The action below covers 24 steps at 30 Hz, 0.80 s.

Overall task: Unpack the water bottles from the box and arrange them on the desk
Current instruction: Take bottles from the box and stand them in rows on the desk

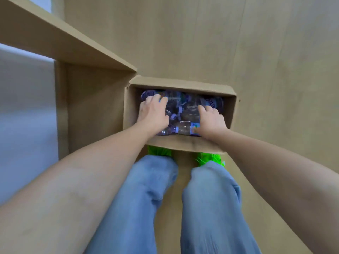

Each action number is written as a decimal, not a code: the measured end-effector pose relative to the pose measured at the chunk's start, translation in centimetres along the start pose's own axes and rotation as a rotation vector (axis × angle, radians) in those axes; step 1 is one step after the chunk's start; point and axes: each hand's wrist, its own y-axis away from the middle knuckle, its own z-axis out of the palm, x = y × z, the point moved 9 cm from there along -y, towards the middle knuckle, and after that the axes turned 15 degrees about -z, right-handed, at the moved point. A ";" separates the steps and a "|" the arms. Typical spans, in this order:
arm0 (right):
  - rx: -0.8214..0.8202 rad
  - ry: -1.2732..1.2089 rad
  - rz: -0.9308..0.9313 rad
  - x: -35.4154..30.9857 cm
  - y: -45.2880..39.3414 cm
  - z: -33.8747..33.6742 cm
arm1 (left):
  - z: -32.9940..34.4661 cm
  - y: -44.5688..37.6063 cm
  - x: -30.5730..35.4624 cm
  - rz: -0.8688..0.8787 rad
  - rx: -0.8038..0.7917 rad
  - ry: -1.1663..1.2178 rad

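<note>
An open cardboard box (180, 143) sits on the wooden floor right in front of my feet. Several clear water bottles (183, 127) with purple caps and labels lie on their sides inside it. My left hand (153, 111) reaches into the left side of the box, fingers curled over a bottle at the far left. My right hand (211, 119) is in the right side, fingers pressed down on a bottle there. Whether either hand fully grips a bottle is hidden by the hands themselves.
The wooden desk (60, 39) stands to the left of the box, its top edge running diagonally and its side panel (88, 110) touching the box. My legs in blue jeans and green shoe covers (159, 152) stand just behind the box.
</note>
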 end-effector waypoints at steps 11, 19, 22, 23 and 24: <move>0.089 0.343 -0.155 2.0 -11.1 6.0 | 9.7 -8.9 4.3 0.283 0.284 -0.455; 0.148 0.324 -0.223 1.0 -9.4 3.8 | 8.1 -7.5 4.9 0.299 0.303 -0.450; 0.200 0.234 -0.214 1.0 -6.8 1.6 | 6.9 -6.0 4.1 0.217 0.184 -0.318; 0.218 0.171 -0.204 1.0 -5.8 0.7 | 6.2 -5.2 3.8 0.182 0.141 -0.247; 0.234 0.089 -0.196 0.9 -4.7 -0.2 | 5.4 -4.2 3.4 0.138 0.100 -0.179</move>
